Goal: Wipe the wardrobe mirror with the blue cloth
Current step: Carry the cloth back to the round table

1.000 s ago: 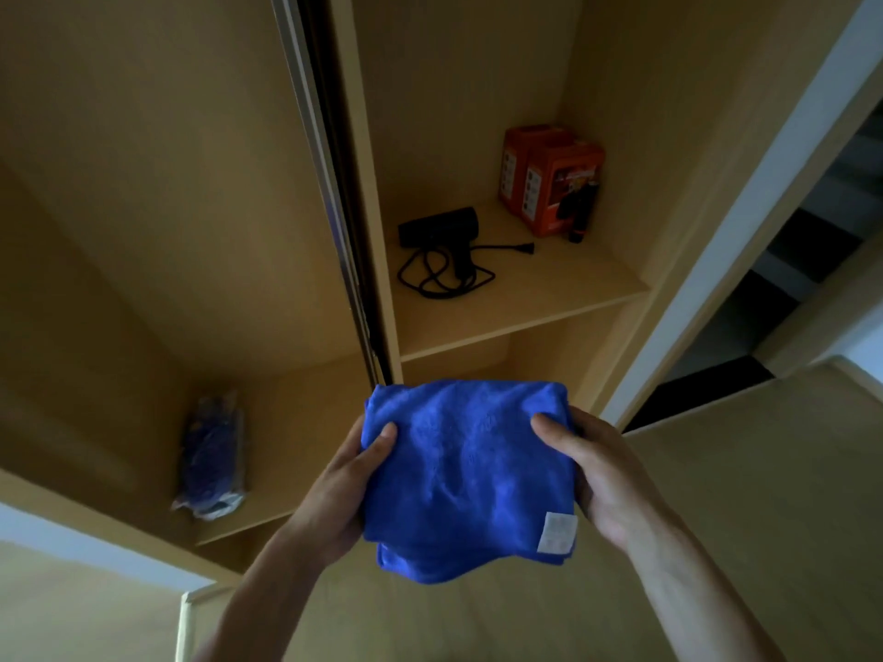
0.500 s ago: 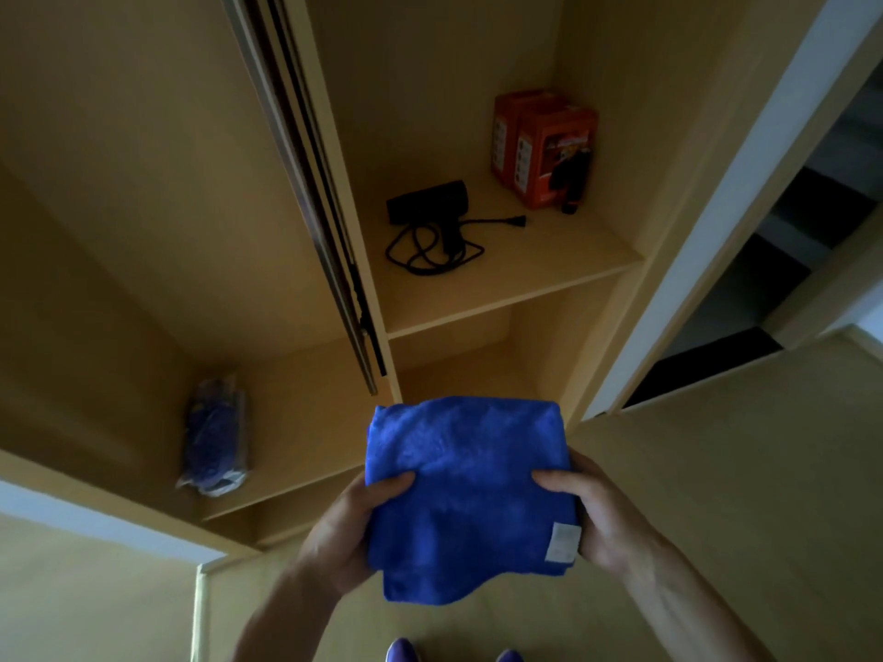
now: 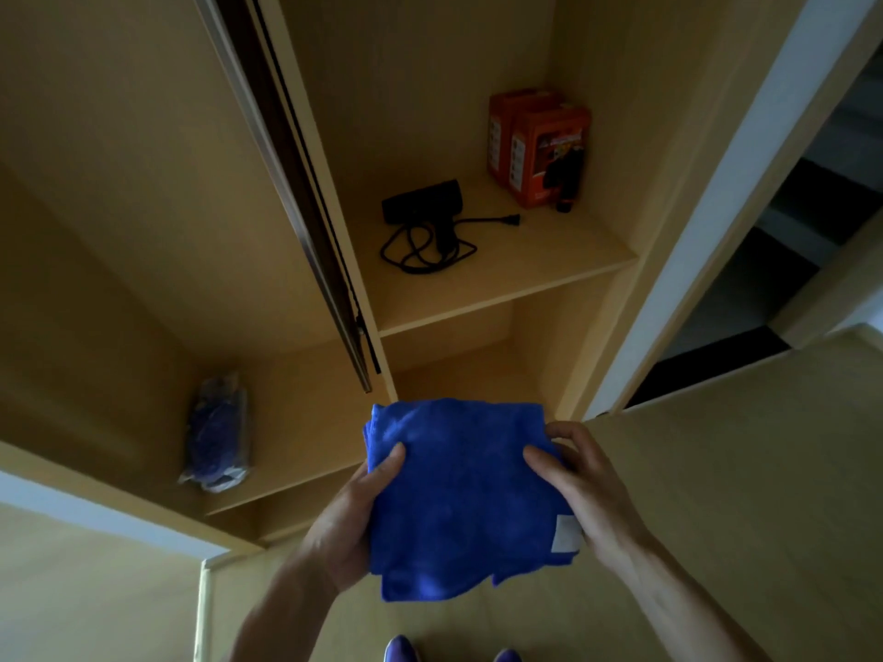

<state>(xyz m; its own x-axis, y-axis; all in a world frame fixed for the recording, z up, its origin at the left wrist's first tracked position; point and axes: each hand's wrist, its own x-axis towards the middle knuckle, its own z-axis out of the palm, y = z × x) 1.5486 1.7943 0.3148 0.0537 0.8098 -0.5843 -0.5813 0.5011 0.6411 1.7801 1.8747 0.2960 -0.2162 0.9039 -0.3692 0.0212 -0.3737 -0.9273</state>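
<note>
Item: blue cloth (image 3: 466,494), folded, held in the air before the open wardrobe (image 3: 516,279), touching no panel
Left grip (image 3: 346,513): thumb on top, pinching the cloth's left edge
Right grip (image 3: 580,484): pinching the right edge likewise
Mirror: not identifiable with certainty
Status: cloth in hand; wiping judged not begun, all of it remaining

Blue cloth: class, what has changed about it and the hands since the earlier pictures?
The folded blue cloth has sunk slightly in view and bunched thicker. The right hand now curls its fingers over the top corner. Purple shoe tips entered below. The left hand and right hand still grip it; black hairdryer and orange boxes unmoved.
</note>
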